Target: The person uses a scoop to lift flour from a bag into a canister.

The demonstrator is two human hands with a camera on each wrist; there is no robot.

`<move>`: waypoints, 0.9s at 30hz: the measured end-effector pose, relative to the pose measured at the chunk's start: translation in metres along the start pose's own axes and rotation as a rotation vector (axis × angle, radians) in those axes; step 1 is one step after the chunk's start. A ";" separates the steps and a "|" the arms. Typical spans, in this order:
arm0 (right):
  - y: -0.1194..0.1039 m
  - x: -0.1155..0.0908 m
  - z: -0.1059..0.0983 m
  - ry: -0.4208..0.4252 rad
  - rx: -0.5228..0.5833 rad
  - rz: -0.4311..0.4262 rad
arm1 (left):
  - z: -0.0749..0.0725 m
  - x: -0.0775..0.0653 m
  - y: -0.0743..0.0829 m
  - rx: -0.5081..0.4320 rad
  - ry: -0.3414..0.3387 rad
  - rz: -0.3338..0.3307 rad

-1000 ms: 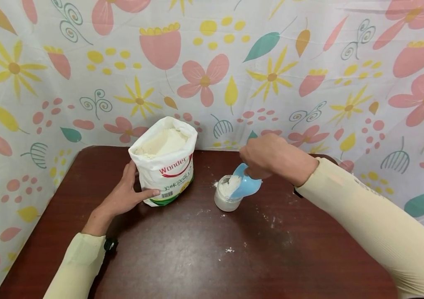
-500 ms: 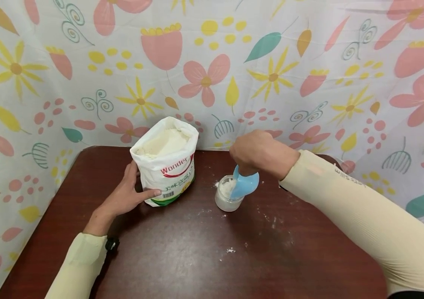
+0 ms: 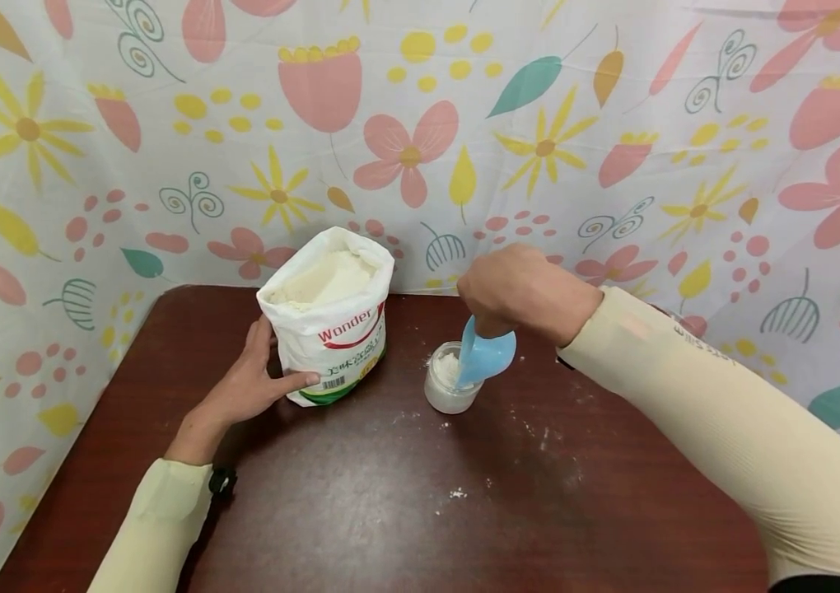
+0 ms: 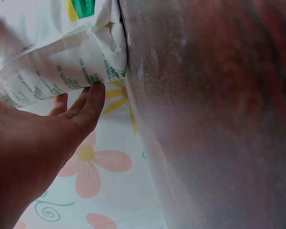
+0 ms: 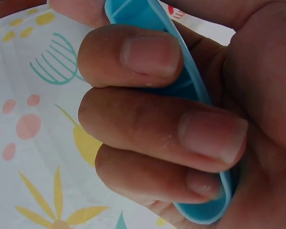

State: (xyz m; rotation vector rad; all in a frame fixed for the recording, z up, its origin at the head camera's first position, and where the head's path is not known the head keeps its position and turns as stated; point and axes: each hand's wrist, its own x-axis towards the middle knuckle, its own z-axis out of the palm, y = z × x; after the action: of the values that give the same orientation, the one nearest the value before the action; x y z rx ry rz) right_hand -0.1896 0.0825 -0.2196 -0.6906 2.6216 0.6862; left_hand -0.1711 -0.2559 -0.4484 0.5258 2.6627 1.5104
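A white "Wonder" flour bag [image 3: 327, 329] stands at the back of the table, its top open on pale powder. My left hand [image 3: 249, 383] holds its left side, thumb across the front; in the left wrist view my fingers [image 4: 88, 107] touch the printed side panel. A small clear jar [image 3: 450, 399] with white powder in it stands to the right of the bag. Above it my right hand [image 3: 520, 292] grips a light-blue scoop [image 3: 490, 356], tilted down with its lip at the jar's mouth. The right wrist view has fingers curled round the scoop's handle [image 5: 202, 210].
Spilled white powder [image 3: 458, 493] dots the dark reddish-brown table [image 3: 361, 511] around and in front of the jar. A flower-printed curtain [image 3: 420, 148] hangs close behind the table and along its left side.
My right hand and the scoop have shifted a little left over the jar, and the scoop tilts more steeply. The powder on its lip is no longer visible. The left hand stays on the bag.
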 end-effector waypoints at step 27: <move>0.014 -0.014 0.000 -0.002 0.019 0.022 | -0.001 -0.002 0.003 -0.006 -0.001 -0.003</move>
State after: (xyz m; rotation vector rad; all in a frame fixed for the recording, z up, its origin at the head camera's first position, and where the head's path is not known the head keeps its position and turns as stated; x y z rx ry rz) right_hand -0.1856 0.0981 -0.2090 -0.6571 2.6343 0.6675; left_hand -0.1687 -0.2565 -0.4459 0.5224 2.6566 1.5162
